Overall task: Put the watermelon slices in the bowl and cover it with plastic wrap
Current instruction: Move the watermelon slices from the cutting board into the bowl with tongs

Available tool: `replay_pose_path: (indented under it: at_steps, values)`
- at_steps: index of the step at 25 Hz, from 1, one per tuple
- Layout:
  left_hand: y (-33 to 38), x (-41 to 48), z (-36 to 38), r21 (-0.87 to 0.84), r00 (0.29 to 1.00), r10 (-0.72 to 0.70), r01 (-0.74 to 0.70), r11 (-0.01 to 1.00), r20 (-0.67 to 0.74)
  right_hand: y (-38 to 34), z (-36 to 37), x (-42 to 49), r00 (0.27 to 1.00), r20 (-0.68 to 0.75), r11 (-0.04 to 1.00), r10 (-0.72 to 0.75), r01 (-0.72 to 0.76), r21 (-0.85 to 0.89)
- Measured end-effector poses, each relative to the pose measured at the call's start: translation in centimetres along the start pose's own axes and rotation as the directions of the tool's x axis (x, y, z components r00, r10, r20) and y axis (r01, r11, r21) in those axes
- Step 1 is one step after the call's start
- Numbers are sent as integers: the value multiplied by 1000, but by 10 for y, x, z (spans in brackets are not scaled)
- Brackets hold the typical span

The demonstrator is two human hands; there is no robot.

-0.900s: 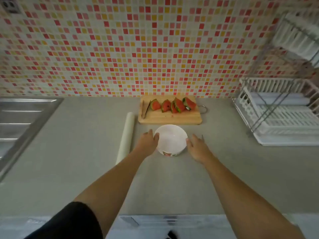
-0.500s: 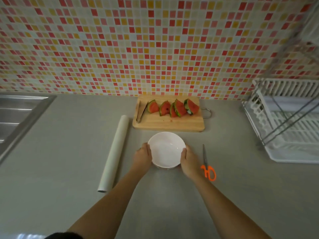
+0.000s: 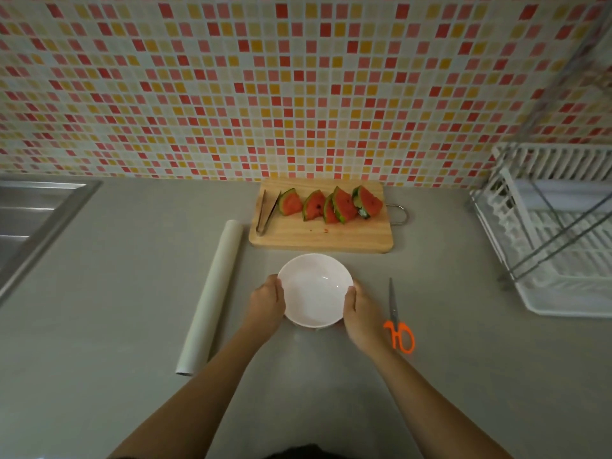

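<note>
Head view: gripping the empty bowl (image 3: 314, 289) on the desk (image 3: 132, 293) with left hand (image 3: 266, 304) and right hand (image 3: 361, 313) curled round its sides; probably risking wet watermelon slices (image 3: 342, 205) slipping when lifted from the board (image 3: 318, 238).

Grey counter (image 3: 132, 293): bowl (image 3: 314, 289), board (image 3: 318, 236), roll (image 3: 212, 293), scissors (image 3: 394, 313)

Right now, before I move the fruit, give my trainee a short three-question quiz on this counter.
1. True or false: the bowl already holds the watermelon slices.
2. Which lies on the counter right of the bowl? A) tongs B) scissors C) plastic wrap roll
3. Fill in: the left hand and right hand both hold the ____.

Key: 1 false, they sit on the cutting board; 2 B; 3 bowl.
</note>
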State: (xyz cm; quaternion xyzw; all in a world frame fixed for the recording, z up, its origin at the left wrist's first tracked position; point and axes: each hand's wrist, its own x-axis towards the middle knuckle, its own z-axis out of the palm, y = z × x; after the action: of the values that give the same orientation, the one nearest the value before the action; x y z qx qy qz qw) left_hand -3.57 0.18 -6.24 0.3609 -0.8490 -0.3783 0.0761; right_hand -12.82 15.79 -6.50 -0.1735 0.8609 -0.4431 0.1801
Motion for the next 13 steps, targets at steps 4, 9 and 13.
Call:
replay_pose_path:
  at_steps: [4, 9, 13]
  values:
    - [12, 22, -9, -82, 998, -16, 21, 996, 58, -9, -6, 23, 999, -8, 999, -32, 32, 4]
    - [26, 48, -10, -100, 996, -33, 42, 994, 87, -12, -7, 49, 1000, -11, 1000, -14, 14, -4]
    - [22, 51, -10, -82, 997, -24, 29, 996, 69, -5, -7, 49, 998, -29, 998, -47, 46, -32]
